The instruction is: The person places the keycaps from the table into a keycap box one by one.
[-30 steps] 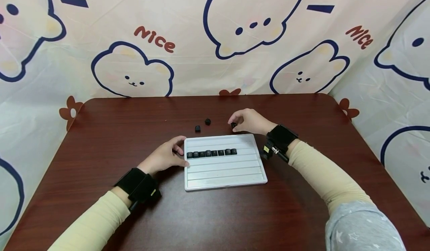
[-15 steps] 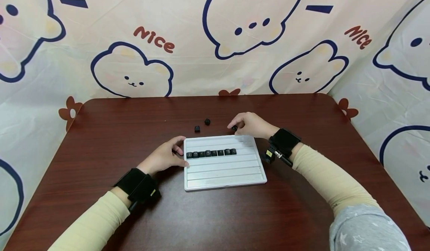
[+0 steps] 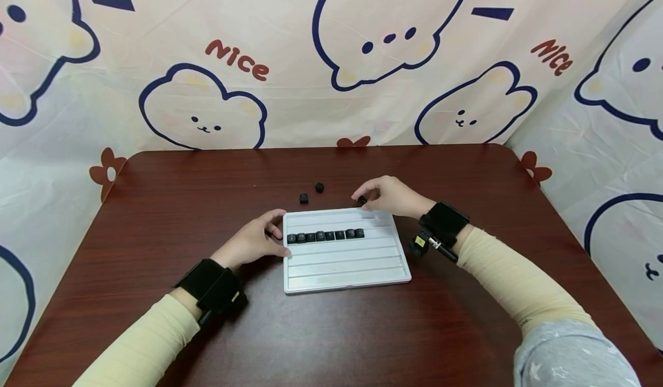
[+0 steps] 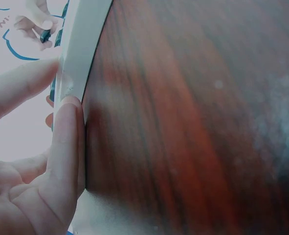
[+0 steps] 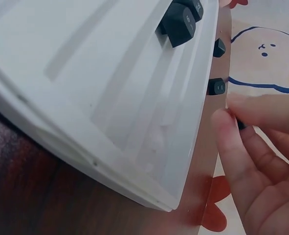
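Note:
A white ridged tray (image 3: 344, 273) lies on the table. One of its grooves holds a row of several black keycaps (image 3: 330, 236), starting at the left end. My left hand (image 3: 252, 241) grips the tray's left edge, thumb and index fingertip against the rim in the left wrist view. Just behind the tray's back edge, my right hand (image 3: 393, 197) pinches a black keycap (image 3: 362, 200) between thumb and fingers. The right wrist view leaves only a dark sliver of that keycap (image 5: 240, 124) showing. Beyond the tray sit two loose keycaps, a nearer one (image 3: 304, 198) and a farther one (image 3: 319, 187).
The dark brown table (image 3: 207, 185) reaches back to a pale cloth backdrop (image 3: 305, 110) printed with cartoon faces. A black camera strap (image 3: 214, 286) circles the left wrist, and a similar strap (image 3: 444, 226) is on the right.
The right hand has come slightly toward the tray's back edge, still pinching its keycap. The left hand, the tray and the two loose keycaps stay where they were.

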Tool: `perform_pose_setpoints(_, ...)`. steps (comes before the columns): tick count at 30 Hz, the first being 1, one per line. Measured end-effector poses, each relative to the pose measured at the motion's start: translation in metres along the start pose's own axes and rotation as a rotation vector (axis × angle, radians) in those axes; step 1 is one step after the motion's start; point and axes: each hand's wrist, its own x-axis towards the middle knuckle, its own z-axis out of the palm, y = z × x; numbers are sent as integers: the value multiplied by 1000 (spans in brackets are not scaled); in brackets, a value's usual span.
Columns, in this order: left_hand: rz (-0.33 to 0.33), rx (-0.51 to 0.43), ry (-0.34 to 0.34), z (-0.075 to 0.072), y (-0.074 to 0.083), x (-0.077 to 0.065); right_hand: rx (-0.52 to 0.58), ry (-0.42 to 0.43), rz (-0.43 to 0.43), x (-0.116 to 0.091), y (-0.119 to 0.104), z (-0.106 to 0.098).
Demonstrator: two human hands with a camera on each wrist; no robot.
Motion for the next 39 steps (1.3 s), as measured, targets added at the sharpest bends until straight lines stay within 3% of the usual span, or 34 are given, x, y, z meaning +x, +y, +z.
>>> perform_pose_setpoints(17, 3, 20, -6, -1, 3, 0, -16, 37, 14, -22, 6, 7)
perform_pose_setpoints(27, 20, 32, -8, -1, 1, 0, 3, 12, 39, -34, 5, 13)
perform_pose_setpoints(39, 33, 41, -8, 0, 0, 0, -53, -33, -36, -42, 0, 16)
